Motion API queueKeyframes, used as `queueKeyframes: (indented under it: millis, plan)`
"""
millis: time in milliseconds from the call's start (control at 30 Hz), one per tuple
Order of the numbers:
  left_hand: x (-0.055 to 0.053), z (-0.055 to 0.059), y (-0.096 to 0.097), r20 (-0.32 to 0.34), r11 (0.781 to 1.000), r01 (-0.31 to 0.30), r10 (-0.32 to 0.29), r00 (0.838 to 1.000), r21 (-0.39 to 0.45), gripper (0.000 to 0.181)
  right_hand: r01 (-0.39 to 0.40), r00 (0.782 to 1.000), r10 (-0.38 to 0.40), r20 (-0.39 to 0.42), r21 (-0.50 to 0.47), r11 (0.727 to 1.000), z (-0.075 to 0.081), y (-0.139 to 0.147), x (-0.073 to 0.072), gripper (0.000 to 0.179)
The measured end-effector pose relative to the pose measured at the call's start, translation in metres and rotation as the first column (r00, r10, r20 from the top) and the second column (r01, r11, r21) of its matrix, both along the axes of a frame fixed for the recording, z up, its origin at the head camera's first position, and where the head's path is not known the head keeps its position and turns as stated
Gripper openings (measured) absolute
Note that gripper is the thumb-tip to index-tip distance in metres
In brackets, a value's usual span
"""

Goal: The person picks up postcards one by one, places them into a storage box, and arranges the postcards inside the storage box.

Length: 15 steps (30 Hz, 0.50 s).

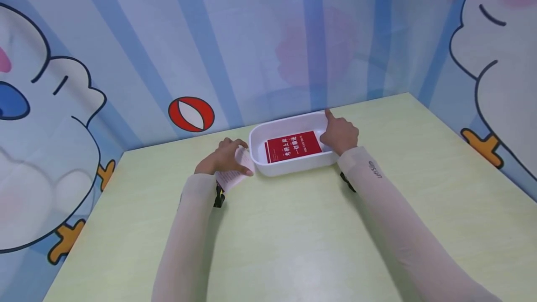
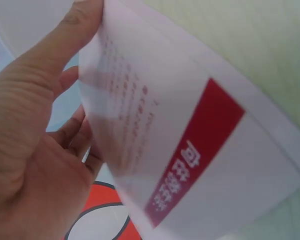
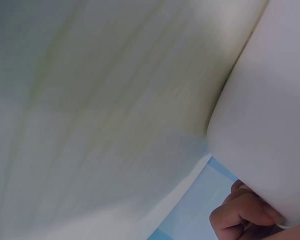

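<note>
My left hand pinches a thin, pale printed booklet between thumb and fingers, just left of the white plastic basin. In the left wrist view the booklet stands tilted and slightly bowed, showing small red text and a red band with white characters. Inside the basin lies a red booklet with white characters. My right hand grips the basin's right end, its index finger stretched along the rim. In the right wrist view, curled fingers hold the basin's edge.
The pale wooden table extends in front of the basin and to both sides. Close behind the basin rises a blue striped cloth backdrop with cartoon figures. A black wrist strap shows under the left sleeve.
</note>
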<state>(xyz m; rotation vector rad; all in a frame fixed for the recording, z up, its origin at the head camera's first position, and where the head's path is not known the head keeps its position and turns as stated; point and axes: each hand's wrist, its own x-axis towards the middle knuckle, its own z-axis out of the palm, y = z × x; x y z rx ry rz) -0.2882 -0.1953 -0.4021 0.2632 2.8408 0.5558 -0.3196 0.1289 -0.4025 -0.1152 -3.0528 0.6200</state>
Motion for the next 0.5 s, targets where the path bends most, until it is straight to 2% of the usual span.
queueKeyframes:
  millis: [333,500]
  plan:
    - [-0.0001,-0.0027,-0.0051,-0.009,0.996,0.030,-0.030,1.000,0.080,0.079,-0.005,1.000,0.005,0.005,-0.010,1.000,0.0025,-0.0004,0.0027,0.089]
    - [-0.0012,-0.0027,-0.0079,-0.024,0.997,0.035,-0.033,0.999,0.067,0.084,-0.003,1.000,0.003,0.000,-0.011,1.000,0.0027,-0.0001,0.0029,0.088]
